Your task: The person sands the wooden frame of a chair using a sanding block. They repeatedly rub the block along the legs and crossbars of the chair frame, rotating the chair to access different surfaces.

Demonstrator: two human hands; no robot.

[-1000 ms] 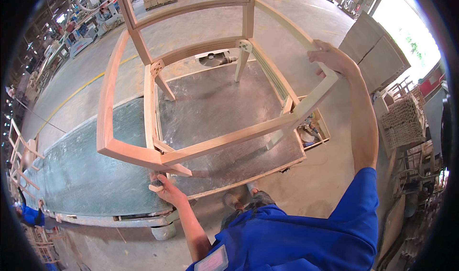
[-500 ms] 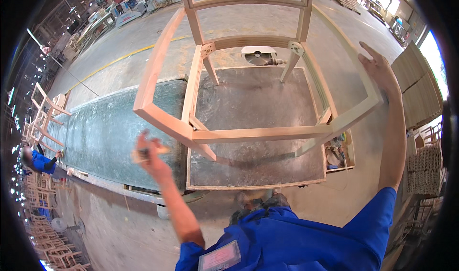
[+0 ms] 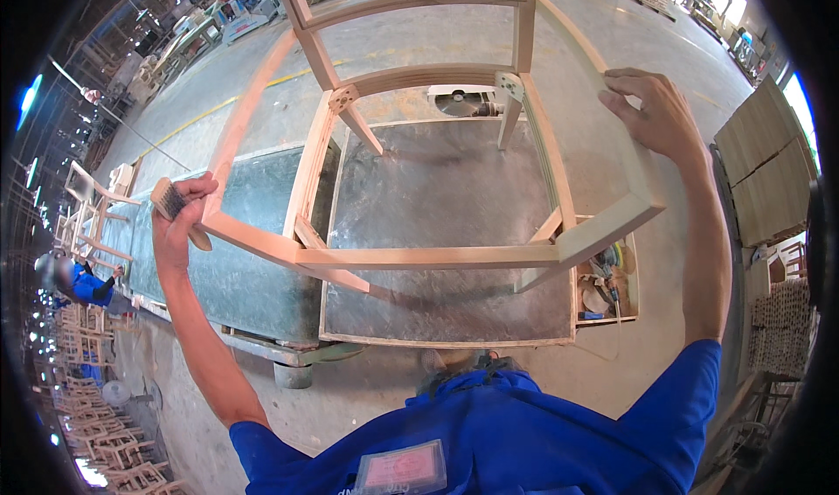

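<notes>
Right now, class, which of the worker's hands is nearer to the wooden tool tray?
Right. The right hand is at the right armrest of the chair frame, on the tool tray's side; the left hand, gripping a brush, is by the left armrest, across the frame.

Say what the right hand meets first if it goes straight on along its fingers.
Likely the pale, curved wooden armrest of the unpainted chair frame. The right hand overlaps its edge in this view; depth is unclear, so it may be touching.
</notes>
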